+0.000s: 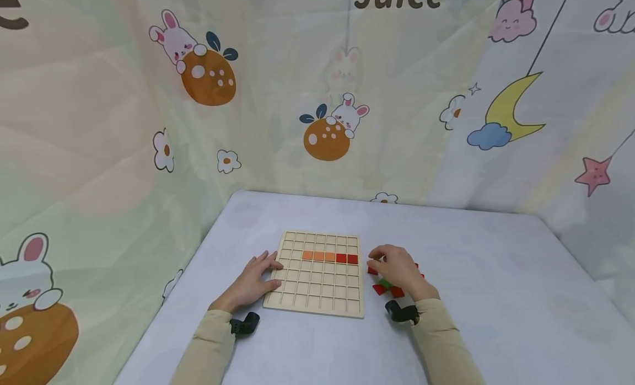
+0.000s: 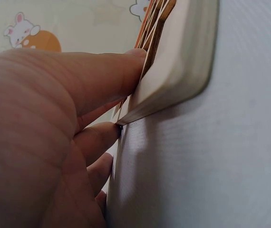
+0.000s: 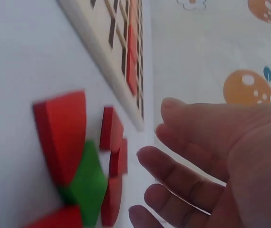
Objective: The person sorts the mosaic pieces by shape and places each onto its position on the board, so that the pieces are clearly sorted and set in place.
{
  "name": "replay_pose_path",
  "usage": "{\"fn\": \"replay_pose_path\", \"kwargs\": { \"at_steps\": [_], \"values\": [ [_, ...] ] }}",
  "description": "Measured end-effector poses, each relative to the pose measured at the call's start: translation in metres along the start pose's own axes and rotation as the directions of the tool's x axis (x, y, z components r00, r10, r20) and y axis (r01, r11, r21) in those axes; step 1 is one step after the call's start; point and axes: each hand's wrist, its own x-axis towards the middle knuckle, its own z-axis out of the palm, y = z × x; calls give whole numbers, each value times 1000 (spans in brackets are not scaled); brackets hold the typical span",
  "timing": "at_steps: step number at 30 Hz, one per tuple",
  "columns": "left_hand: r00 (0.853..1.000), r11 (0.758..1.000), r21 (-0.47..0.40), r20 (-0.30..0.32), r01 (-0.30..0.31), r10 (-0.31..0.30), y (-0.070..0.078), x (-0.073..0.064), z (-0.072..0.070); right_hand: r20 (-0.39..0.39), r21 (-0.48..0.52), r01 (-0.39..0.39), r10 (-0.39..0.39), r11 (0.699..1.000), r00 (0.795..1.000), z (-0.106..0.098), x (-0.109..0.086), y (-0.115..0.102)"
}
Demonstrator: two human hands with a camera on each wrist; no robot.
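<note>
we see the board [image 1: 317, 291] lying flat on the counter [image 1: 496, 297], its grid facing up. in the board's far half, three orange tiles [image 1: 319, 256] sit in a row, with two red tiles [image 1: 347, 258] next to them at the board's right edge. our left hand [image 1: 250, 282] is at the board's left side, fingers spread wide, thumb and forefinger touching it. our right hand [image 1: 398, 268] hangs just right of the board, fingers loosely bent, the gap between thumb and forefinger narrow; we see nothing held in it. below it, also right of the board, loose red pieces [image 3: 62, 137] lie around a green piece [image 3: 88, 185], some touching it. nearer us than the board, black cameras [image 1: 245, 324] sit on both wrists, by beige sleeves [image 1: 208, 346]. beyond the board, a cloth [image 1: 278, 181] shows printed rabbits and a moon.
</note>
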Motion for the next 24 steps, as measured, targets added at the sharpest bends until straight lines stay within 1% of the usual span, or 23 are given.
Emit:
{"fn": "replay_pose_path", "kwargs": {
  "at_steps": [5,8,16,24],
  "values": [
    [1000,1000,1,4,-3,3,-1,1,0,45,30,-37,35,999,998,-5,0,19],
    [1000,1000,-1,6,-7,7,0,1,-1,59,26,-51,49,998,997,-6,1,27],
    [1000,1000,-6,7,-18,18,2,-2,-2,73,15,-69,67,998,995,-13,-3,36],
    [1000,1000,-4,13,-9,9,3,-1,-2,112,21,-75,72,997,991,-18,-6,42]
  ]
}}
